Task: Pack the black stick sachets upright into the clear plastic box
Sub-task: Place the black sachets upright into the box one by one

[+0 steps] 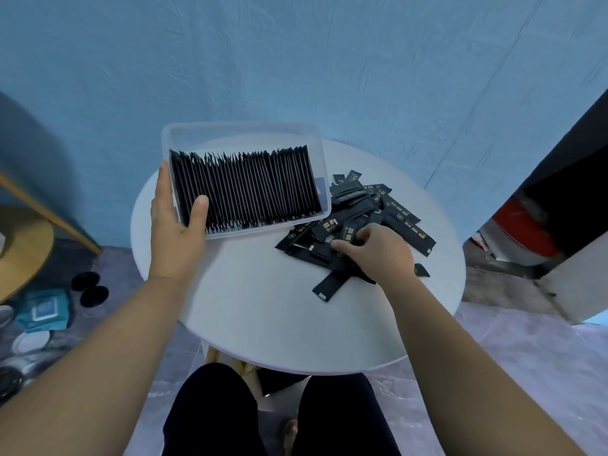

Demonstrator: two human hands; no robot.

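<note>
Forearms (115, 357) are stretching over the round white table (279, 307): left hand (177, 225) is gripping the clear plastic box (237, 128), glossy black sachets (246, 189) standing inside; right hand (378, 251) is pinching a sachet (348, 232) from the loose pile (388, 209) alongside.

This looks like a room in a home. Wrinkled blue cloth (296, 60) hangs behind the small round white desk (263, 307), and a blue wipes pack (44, 311) lies on the grey floor (526, 357).
</note>
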